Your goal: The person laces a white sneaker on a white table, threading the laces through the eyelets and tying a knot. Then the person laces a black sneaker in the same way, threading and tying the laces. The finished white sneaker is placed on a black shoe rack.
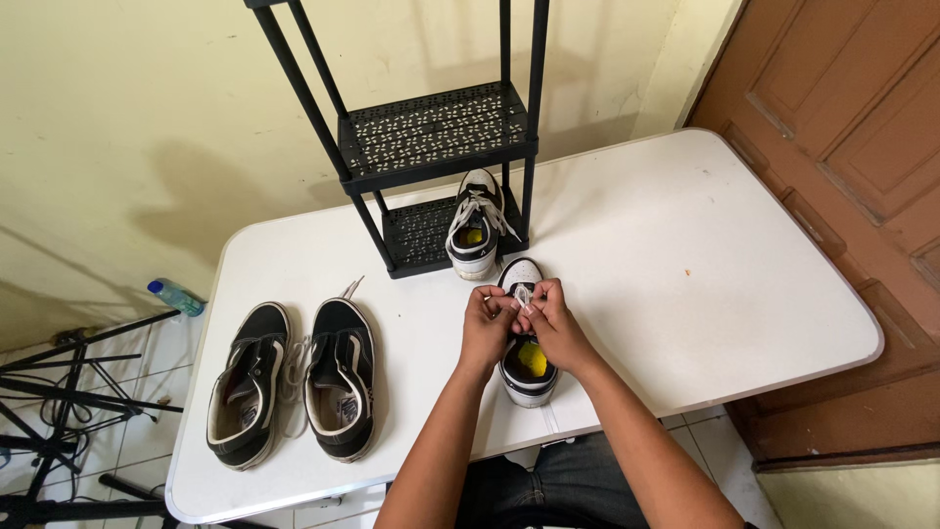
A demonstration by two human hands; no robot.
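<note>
On the white table, both hands pinch white laces.

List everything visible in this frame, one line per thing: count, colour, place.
White folding table: one, white, centre.
Black plastic shelf rack: one, black, back of table by the wall.
Black-and-white low sneakers: two, black with white soles, table's left part, side by side.
White-and-black sneaker on rack: one, bottom shelf, yellow insole.
White-and-black sneaker on table: one, under the hands, yellow insole.
White shoelace: pinched between both hands.
Clear plastic bottle: one, blue cap, floor at left.
Black stand legs: floor, far left.
Brown wooden door: one, right.
Left hand; right hand: on the lace.
</note>
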